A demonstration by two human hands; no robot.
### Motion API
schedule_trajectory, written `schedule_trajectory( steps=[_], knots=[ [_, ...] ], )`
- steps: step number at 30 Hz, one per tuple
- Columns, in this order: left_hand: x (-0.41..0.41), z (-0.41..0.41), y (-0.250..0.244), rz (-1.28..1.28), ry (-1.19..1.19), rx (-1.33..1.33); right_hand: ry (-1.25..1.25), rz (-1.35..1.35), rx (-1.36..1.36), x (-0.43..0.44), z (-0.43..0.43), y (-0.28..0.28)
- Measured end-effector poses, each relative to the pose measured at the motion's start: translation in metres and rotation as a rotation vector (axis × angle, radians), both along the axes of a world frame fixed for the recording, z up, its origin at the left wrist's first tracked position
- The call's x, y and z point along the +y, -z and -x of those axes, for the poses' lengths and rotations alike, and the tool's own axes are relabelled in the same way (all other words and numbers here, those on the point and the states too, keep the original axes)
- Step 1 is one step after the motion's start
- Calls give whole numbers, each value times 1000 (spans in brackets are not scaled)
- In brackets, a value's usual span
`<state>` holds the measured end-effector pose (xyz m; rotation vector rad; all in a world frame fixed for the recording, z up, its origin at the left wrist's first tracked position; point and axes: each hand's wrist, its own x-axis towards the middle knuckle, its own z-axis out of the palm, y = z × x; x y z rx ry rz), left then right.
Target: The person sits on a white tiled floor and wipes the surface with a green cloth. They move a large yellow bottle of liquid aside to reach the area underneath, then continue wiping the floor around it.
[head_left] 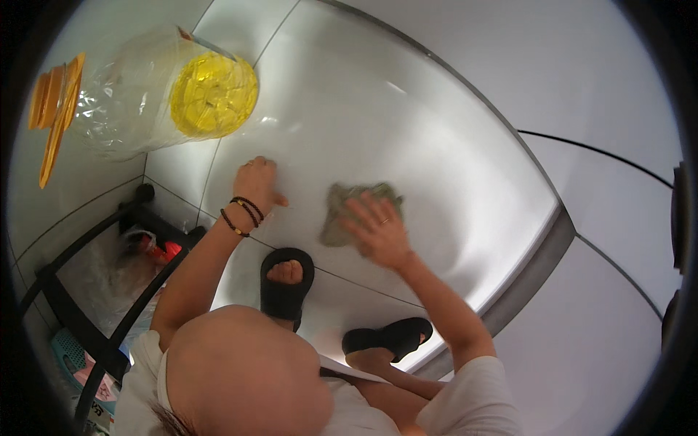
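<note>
My right hand [378,229] lies with spread fingers on a crumpled grey-green cloth [334,215], flat on the glossy white floor tiles [349,136]. The hand looks slightly blurred; it presses from above rather than gripping. To its left my left hand [256,180] rests on the floor, fingers curled under and thumb out, with dark beaded bracelets [240,217] at the wrist. Whether anything is under the curled fingers cannot be seen. Beyond it, at upper left, stands a large clear plastic bottle [131,98] with an orange cap and handle and yellow liquid at its base.
My feet in black slippers [286,289] are on the tiles just below the hands. At left stands a black-framed rack [82,321] with plastic bags and a red item. A grey threshold strip [523,272] runs along the right, with large white tiles past it.
</note>
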<state>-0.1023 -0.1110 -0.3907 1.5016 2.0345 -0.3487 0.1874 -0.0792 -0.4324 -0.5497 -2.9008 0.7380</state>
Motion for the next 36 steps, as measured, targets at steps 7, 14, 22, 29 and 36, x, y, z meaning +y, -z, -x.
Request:
schedule_trajectory(
  steps=[7,14,22,29,36],
  knots=[
    [-14,8,11,-233,-62,-209,487,-393,27,203,111,9],
    [-18,9,15,-209,-20,-140,302,-233,56,119,146,4],
    [-14,14,12,-174,-41,-183,869,-440,-70,127,-58,12],
    [-6,9,14,-167,-32,-181,1557,-605,-389,35,-269,47],
    [-12,11,15,-146,0,-120,984,-337,93,-26,-18,9]
  ],
)
